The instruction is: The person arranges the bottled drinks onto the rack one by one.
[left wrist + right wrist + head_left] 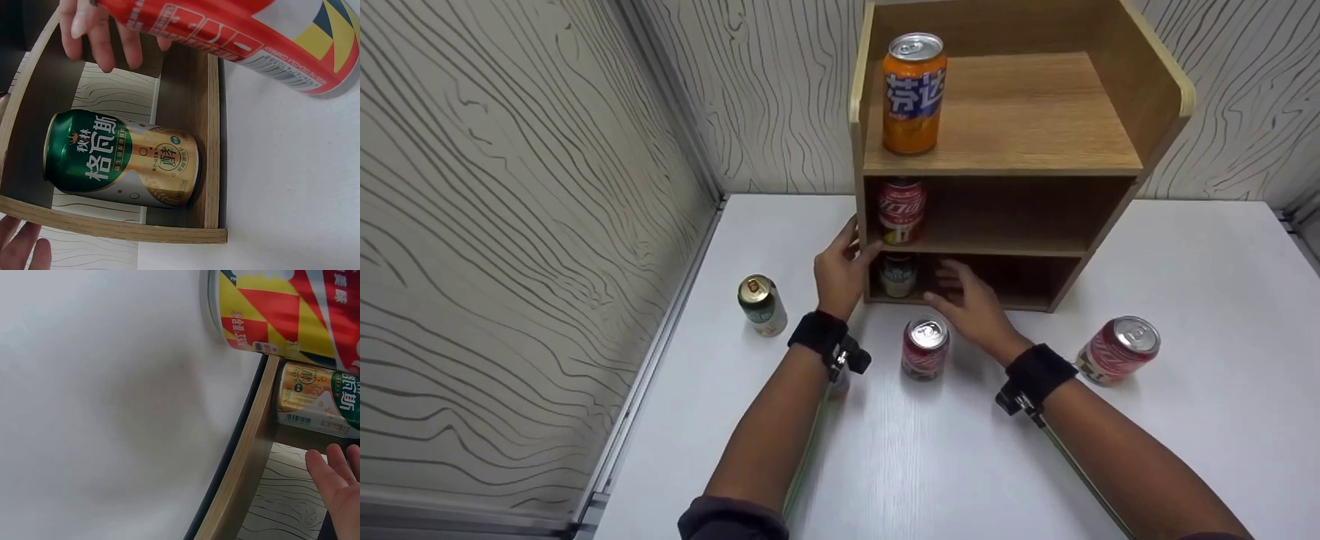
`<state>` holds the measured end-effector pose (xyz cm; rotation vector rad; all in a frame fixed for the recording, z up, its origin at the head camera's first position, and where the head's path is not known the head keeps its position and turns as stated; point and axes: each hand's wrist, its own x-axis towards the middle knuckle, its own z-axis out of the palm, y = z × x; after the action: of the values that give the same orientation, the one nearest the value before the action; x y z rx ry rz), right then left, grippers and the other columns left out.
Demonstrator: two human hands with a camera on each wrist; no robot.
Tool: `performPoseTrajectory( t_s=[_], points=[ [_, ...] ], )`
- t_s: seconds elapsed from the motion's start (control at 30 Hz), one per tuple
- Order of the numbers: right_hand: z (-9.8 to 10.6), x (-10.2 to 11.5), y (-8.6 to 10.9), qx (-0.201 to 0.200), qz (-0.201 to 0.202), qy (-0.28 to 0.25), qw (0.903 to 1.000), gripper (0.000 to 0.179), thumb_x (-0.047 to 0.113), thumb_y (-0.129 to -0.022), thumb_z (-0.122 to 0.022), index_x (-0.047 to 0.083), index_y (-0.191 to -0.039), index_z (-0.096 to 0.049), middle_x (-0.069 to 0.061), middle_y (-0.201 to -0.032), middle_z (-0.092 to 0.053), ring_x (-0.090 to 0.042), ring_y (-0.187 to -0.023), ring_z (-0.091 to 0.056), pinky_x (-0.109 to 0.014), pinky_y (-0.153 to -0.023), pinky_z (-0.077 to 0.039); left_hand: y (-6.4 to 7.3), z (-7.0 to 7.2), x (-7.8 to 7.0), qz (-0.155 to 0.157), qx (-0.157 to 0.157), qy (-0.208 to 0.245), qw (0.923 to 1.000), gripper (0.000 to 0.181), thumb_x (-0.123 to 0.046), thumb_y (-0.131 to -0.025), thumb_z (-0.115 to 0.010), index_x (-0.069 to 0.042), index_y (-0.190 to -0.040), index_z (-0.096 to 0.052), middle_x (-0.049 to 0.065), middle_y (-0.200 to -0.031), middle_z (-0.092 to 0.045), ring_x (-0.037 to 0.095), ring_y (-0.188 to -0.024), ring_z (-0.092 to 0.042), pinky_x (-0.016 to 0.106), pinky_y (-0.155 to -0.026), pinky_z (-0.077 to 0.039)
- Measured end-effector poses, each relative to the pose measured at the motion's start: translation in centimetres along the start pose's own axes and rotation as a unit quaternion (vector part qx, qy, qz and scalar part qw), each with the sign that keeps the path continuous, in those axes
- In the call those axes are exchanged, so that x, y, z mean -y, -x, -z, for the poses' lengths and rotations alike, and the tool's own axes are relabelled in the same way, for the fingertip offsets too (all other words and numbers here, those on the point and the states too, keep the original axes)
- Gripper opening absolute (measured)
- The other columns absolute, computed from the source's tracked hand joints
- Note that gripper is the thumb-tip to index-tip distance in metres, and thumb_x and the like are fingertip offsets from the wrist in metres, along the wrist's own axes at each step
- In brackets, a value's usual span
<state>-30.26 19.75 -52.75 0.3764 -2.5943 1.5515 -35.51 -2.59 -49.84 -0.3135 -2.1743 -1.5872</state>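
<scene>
My left hand (840, 274) grips the left side panel of a wooden shelf (1005, 244), its thumb at the front edge and its fingers along the outside. In the bottom compartment, at the left, a green and gold drink can (124, 160) stands upright. My right hand (971, 307) is in front of that compartment, to the right of this can and apart from it, with fingers loosely spread and nothing held. A red drink can (925, 349) stands on the table between my wrists, just before the shelf.
An orange soda can (913, 97) stands on the top level, a red can (901, 214) in the middle compartment. On the white table (900, 465) are another green-gold can (763, 306) at left, a red can (1117, 350) at right, and a can (840, 384) mostly hidden under my left wrist.
</scene>
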Motion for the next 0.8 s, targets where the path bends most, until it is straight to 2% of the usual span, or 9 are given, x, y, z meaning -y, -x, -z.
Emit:
performPoseTrajectory(
  t_s=[0.17,0.4,0.6,0.8],
  points=[
    [0.3,0.3,0.4,-0.002,0.003,0.006,1.0000,0.073,0.044,-0.090,-0.068,0.006,-0.145,-0.038,-0.015,-0.133,-0.053,-0.030,-0.122,-0.050,-0.045,-0.100,-0.045,0.0,-0.1,0.1,0.001,0.003,0.002,1.0000,0.060,-0.031,-0.088,-0.073,-0.012,-0.141,-0.052,0.005,-0.128,-0.062,0.009,-0.109,-0.062,0.023,-0.091,-0.049],
    [0.5,1.1,1.2,-0.003,0.015,0.007,0.9998,0.072,0.048,-0.091,-0.065,0.008,-0.145,-0.038,-0.012,-0.135,-0.052,-0.028,-0.123,-0.050,-0.044,-0.100,-0.045,0.0,-0.1,0.1,-0.009,-0.003,-0.023,0.9997,0.060,-0.030,-0.087,-0.074,-0.012,-0.141,-0.053,0.007,-0.122,-0.066,0.012,-0.104,-0.065,0.025,-0.088,-0.052],
    [0.6,1.9,2.0,-0.001,0.031,-0.014,0.9994,0.070,0.044,-0.091,-0.067,0.007,-0.143,-0.040,-0.011,-0.134,-0.053,-0.028,-0.123,-0.050,-0.049,-0.098,-0.046,0.1,-0.1,0.3,-0.002,-0.002,-0.010,0.9999,0.061,-0.031,-0.087,-0.074,-0.012,-0.141,-0.053,0.007,-0.124,-0.065,0.011,-0.105,-0.064,0.025,-0.088,-0.051],
    [0.6,2.7,2.5,0.007,0.047,-0.030,0.9984,0.071,0.040,-0.090,-0.069,0.002,-0.143,-0.039,-0.013,-0.134,-0.052,-0.029,-0.124,-0.049,-0.050,-0.101,-0.043,0.0,0.0,0.1,-0.011,-0.005,-0.001,0.9999,0.062,-0.032,-0.086,-0.074,-0.011,-0.140,-0.053,0.007,-0.125,-0.064,0.010,-0.109,-0.062,0.025,-0.089,-0.051]
  ],
)
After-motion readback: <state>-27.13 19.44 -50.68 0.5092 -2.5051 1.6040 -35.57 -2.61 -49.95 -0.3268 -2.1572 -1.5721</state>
